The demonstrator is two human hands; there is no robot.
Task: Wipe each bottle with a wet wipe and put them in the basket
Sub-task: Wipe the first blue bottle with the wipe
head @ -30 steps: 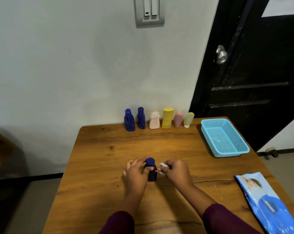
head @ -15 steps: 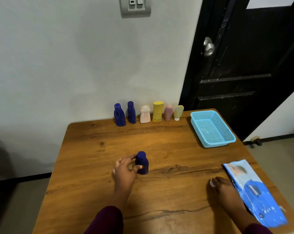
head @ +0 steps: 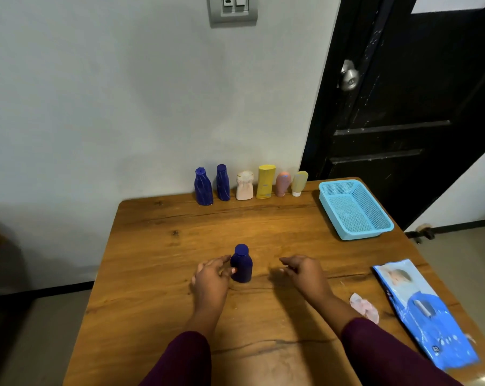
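Right hand point(head: 305, 273) has returned from the wipes pack point(head: 425, 310), leaving a crumpled wipe point(head: 364, 306) beside it.
Centre frame, left hand point(head: 211, 278) grips the upright blue bottle point(head: 242, 266); right hand hangs relaxed, empty; basket point(head: 352, 210) sits right.

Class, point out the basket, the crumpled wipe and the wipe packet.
basket point(head: 368, 233), head view, near rim.
crumpled wipe point(head: 364, 306), head view, its middle.
wipe packet point(head: 425, 313), head view, front face.

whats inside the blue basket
No bottle shows inside the blue basket; only its bare mesh floor is visible. Its near wall may cover a thin strip of floor.
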